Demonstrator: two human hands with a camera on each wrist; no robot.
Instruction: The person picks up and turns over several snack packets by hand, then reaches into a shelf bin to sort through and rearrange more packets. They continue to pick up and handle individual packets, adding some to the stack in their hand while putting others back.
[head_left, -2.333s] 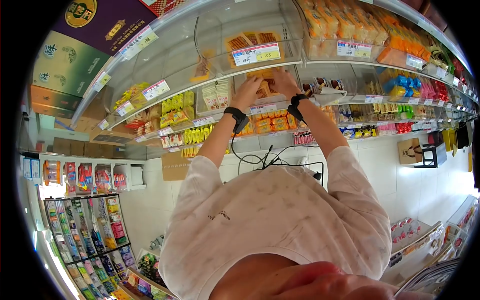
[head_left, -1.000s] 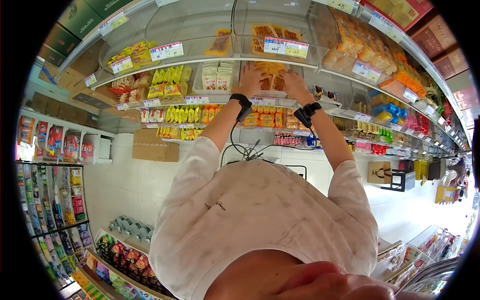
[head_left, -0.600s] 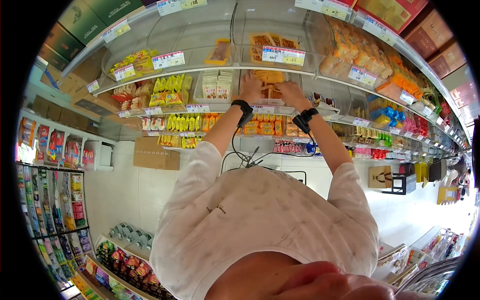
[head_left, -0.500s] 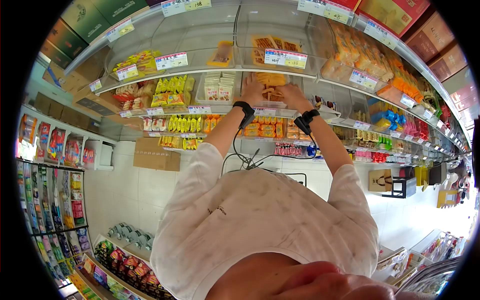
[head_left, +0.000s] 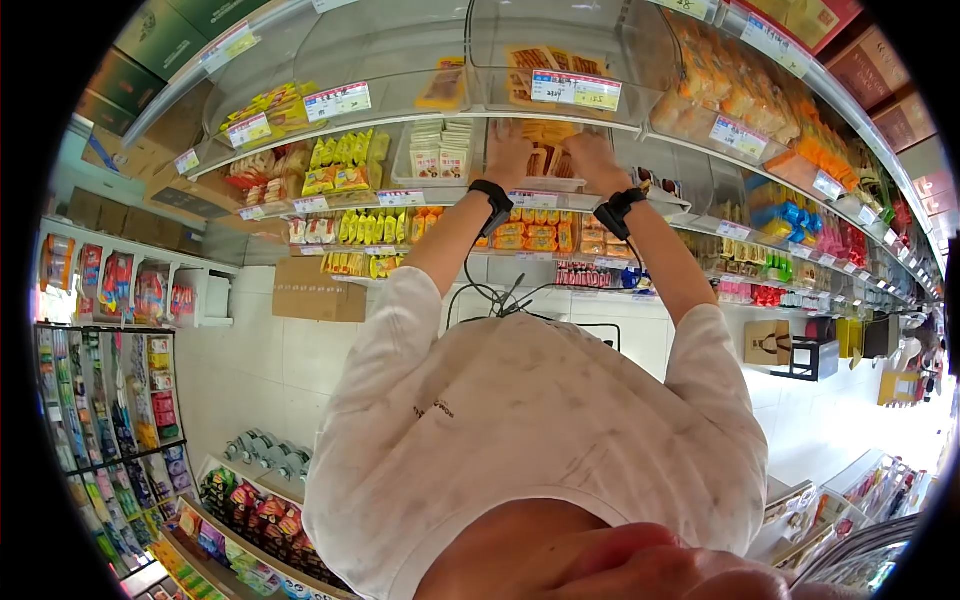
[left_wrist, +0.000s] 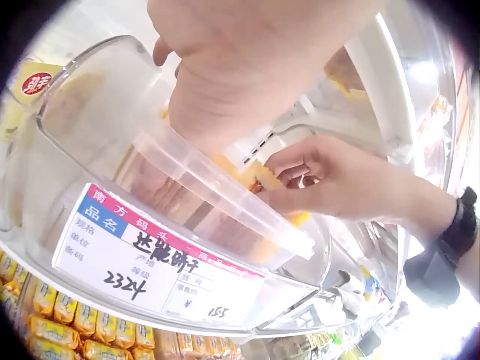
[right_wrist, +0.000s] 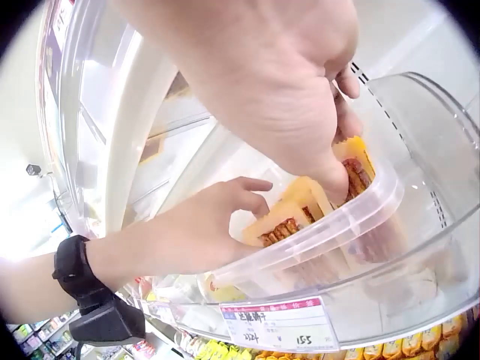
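Packets (right_wrist: pixel 280 232) in both hands (right_wrist: pixel 204 231) (right_wrist: pixel 281 101), lower parts hazy behind translucent tub (right_wrist: pixel 365 215).

Shop, stocked shelves (head_left: pixel 415 117), handwritten price labels (head_left: pixel 575 90), packaged snacks (head_left: pixel 350 178)

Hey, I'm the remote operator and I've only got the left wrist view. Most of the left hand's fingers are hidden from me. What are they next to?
Observer: The right wrist view shows the left hand at the clear tub, its fingers next to a yellow-edged packet. I can't tell whether it grips it.
Operator: Okay, anything on the floor below the shelves?
Observer: In the head view, a cardboard box sits low on the left side.
Operator: And what's the person wearing?
Observer: The head view shows a white shirt with dark marks across it.
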